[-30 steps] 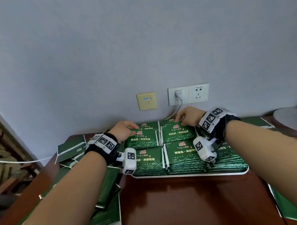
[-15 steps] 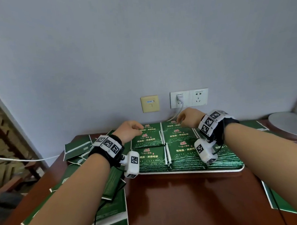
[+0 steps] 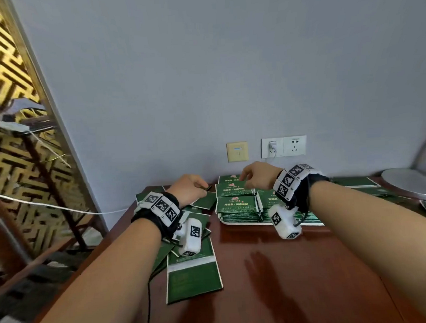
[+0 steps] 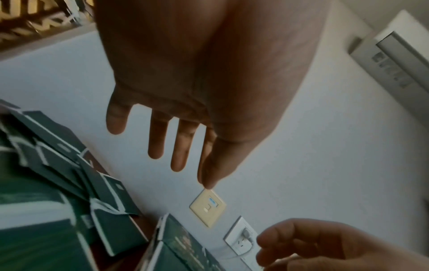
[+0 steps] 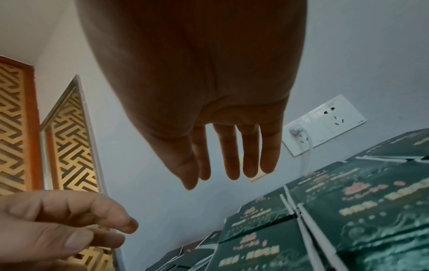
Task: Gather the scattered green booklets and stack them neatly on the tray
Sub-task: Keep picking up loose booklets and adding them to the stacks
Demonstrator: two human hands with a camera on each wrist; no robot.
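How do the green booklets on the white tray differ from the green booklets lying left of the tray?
The green booklets on the white tray sit in squared stacks with printed covers up; the green booklets left of the tray lie scattered, overlapping at mixed angles, showing plainer faces with white bands. The first rest on the white tray, the second on the brown wooden table. Both look alike in colour.

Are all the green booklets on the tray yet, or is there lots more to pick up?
Not yet. Done: several neat piles of green booklets already sit on the white tray. In hand: nothing; the left hand and right hand both hover empty. Left: a messy heap of scattered booklets lies on the table left of the tray, and a few more lie to its right.
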